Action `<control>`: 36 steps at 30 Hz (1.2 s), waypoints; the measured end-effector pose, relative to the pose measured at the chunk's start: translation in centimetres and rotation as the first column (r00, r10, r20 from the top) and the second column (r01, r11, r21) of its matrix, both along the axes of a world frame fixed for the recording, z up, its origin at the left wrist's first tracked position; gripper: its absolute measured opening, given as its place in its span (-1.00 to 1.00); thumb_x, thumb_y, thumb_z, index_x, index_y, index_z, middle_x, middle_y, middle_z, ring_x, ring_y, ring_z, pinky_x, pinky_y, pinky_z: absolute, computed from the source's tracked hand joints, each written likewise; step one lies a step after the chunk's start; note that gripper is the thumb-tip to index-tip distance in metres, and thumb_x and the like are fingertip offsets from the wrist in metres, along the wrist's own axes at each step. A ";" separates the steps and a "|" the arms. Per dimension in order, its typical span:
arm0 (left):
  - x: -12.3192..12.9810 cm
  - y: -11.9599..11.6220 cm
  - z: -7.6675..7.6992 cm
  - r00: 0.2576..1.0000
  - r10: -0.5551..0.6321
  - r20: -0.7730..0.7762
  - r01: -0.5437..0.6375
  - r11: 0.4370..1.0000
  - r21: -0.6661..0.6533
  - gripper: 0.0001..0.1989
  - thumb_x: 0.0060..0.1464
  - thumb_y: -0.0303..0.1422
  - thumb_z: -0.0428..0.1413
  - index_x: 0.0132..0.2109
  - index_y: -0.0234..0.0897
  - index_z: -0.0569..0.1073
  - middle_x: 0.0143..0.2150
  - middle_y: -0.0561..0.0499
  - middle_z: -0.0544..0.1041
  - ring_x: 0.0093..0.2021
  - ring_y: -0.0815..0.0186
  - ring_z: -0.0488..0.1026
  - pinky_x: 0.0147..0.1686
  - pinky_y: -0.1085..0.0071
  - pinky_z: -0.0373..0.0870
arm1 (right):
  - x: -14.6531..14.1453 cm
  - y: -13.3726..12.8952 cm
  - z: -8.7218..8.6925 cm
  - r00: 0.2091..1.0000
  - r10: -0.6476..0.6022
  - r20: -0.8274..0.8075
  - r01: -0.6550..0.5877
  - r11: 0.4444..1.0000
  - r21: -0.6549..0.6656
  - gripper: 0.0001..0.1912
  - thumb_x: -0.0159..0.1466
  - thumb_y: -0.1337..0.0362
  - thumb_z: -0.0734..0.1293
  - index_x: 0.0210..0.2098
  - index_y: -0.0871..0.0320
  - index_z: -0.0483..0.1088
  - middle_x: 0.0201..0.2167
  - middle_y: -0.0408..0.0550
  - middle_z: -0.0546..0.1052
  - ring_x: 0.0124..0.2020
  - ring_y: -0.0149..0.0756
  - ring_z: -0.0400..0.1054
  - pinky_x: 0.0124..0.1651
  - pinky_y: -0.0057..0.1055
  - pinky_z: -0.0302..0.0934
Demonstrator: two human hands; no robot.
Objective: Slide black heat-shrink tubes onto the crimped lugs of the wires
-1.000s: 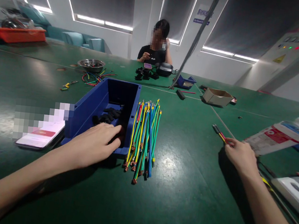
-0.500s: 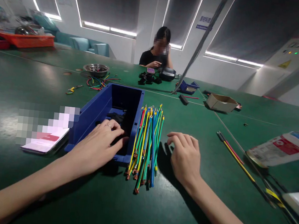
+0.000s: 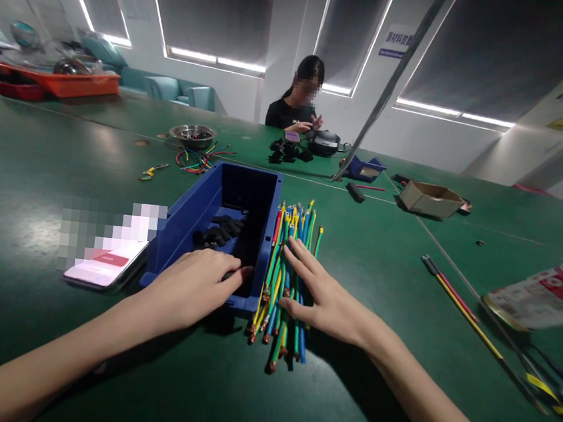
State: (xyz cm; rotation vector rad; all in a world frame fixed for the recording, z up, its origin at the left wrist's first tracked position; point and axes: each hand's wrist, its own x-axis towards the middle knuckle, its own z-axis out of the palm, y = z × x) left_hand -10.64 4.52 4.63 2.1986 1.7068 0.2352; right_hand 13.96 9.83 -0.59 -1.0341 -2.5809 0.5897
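Note:
A blue plastic bin (image 3: 271, 237) holds small black pieces (image 3: 222, 230). My left hand (image 3: 204, 280) reaches over its near end, fingers curled down inside and thumb close to them. Something dark shows between thumb and fingers, too covered to make out. To the right of the bin lies a bundle of cut wires (image 3: 293, 340), green, yellow, blue and red, with bare copper at the near ends and metal terminals at the far ends. My right hand (image 3: 325, 296) is over the bundle's right side, thumb and fingers apart, fingertips at the wires.
A phone (image 3: 104, 266) lies left of the bin. Behind are a metal bowl (image 3: 192, 136), loose wires (image 3: 193, 160) and a cardboard box (image 3: 431, 201). Longer cables (image 3: 466, 318) and a plastic package (image 3: 544, 292) lie at right. Across the table sits a person (image 3: 297, 108).
My right hand has moved left onto the wire bundle and its fingers have spread. My left hand has drawn back slightly toward the bin's near end, uncovering more black pieces. The view has shifted slightly.

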 end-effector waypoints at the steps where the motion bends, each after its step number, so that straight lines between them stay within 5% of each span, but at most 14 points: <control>1: 0.0 0.0 0.1 1.000 0.000 -0.011 0.000 1.000 -0.004 -0.60 0.30 -0.27 -0.18 -0.46 -0.24 0.35 -0.41 -0.01 0.52 -0.39 0.21 0.47 -0.41 0.38 0.13 | 0.3 0.0 0.2 1.000 0.001 0.002 -0.001 1.000 -0.024 -0.12 0.19 0.11 0.34 0.38 0.10 -0.12 0.42 0.04 -0.19 0.41 -0.09 -0.30 0.36 -0.02 -0.16; 8: 0.3 0.1 0.4 0.998 0.012 -0.061 -0.012 1.000 -0.001 -0.62 0.30 -0.28 -0.17 -0.39 -0.24 0.43 -0.38 -0.04 0.57 -0.35 0.19 0.52 -0.42 0.40 0.13 | -0.6 -0.8 0.6 0.992 -0.081 -0.098 0.075 0.995 -0.069 -0.15 0.08 0.24 0.37 0.33 0.22 0.08 0.38 0.14 -0.04 0.40 -0.07 -0.19 0.37 -0.02 -0.20; 12: 0.4 0.1 0.2 0.995 0.030 -0.091 -0.031 0.999 -0.016 -0.58 0.30 -0.26 -0.19 -0.38 -0.23 0.47 -0.38 -0.06 0.58 -0.34 0.17 0.53 -0.44 0.39 0.10 | -0.6 -0.8 0.9 0.959 -0.143 -0.245 0.111 0.984 -0.139 -0.34 0.09 0.16 0.39 0.19 0.08 0.32 0.28 0.06 0.24 0.32 -0.01 0.05 0.35 0.03 -0.16; 15: 0.4 0.1 0.0 0.992 0.034 -0.120 -0.038 0.999 -0.027 -0.53 0.30 -0.24 -0.18 -0.47 -0.25 0.46 -0.44 -0.06 0.57 -0.38 0.17 0.52 -0.48 0.39 0.06 | 0.1 -0.4 1.0 0.880 -0.251 -0.404 0.159 0.956 -0.247 -0.47 0.26 0.03 0.25 0.18 0.04 0.31 0.10 0.01 0.47 0.18 -0.05 0.28 0.29 0.08 -0.03; 18: 0.4 0.2 0.1 0.990 0.036 -0.140 -0.039 0.999 -0.022 -0.53 0.29 -0.26 -0.18 -0.50 -0.25 0.45 -0.49 -0.05 0.55 -0.44 0.20 0.51 -0.50 0.39 0.03 | 0.6 -0.1 0.9 0.757 -0.335 -0.560 0.132 0.919 -0.371 -0.46 0.32 -0.04 0.14 0.19 0.06 0.28 0.09 -0.01 0.47 0.16 -0.13 0.31 0.27 -0.03 0.04; 24: 0.3 0.0 0.1 0.987 0.023 -0.162 -0.020 1.000 0.019 -0.53 0.30 -0.27 -0.19 -0.42 -0.23 0.52 -0.43 -0.06 0.59 -0.39 0.17 0.54 -0.48 0.39 0.09 | 1.2 0.0 0.3 0.546 -0.531 -0.648 0.049 0.792 -0.608 -0.54 0.31 -0.08 0.15 -0.03 0.07 0.41 -0.03 0.00 0.55 0.07 -0.20 0.40 0.23 -0.13 0.16; 28: 0.3 -0.3 -0.1 0.984 0.020 -0.179 -0.008 0.998 0.068 -0.55 0.33 -0.28 -0.22 -0.38 -0.23 0.47 -0.42 -0.05 0.57 -0.39 0.14 0.53 -0.46 0.36 0.11 | 2.8 -0.4 0.1 0.443 -0.669 -0.597 0.078 0.692 -0.717 -0.67 0.09 0.12 0.45 -0.19 0.08 0.42 -0.02 -0.01 0.54 -0.05 -0.20 0.48 0.00 -0.26 0.37; 33: 0.1 -0.4 -0.1 0.985 0.007 -0.174 0.011 0.994 0.104 -0.61 0.36 -0.32 -0.26 -0.34 -0.24 0.37 -0.49 0.00 0.48 -0.44 0.18 0.49 -0.46 0.36 0.11 | 4.5 -1.1 1.8 0.463 -0.754 -0.466 0.103 0.567 -0.817 -0.55 -0.01 0.25 0.52 -0.15 0.07 0.37 0.03 0.02 0.51 -0.16 -0.17 0.52 -0.44 -0.47 0.39; 36: 0.0 -0.3 0.0 0.985 -0.021 -0.169 0.038 0.994 0.098 -0.64 0.36 -0.35 -0.24 -0.34 -0.22 0.34 -0.50 0.03 0.45 -0.47 0.19 0.48 -0.48 0.36 0.10 | 4.2 -1.2 2.4 0.498 -0.779 -0.382 0.138 0.506 -0.851 -0.59 -0.02 0.29 0.53 -0.19 0.14 0.39 -0.14 0.06 0.58 -0.28 -0.17 0.54 -0.55 -0.54 0.29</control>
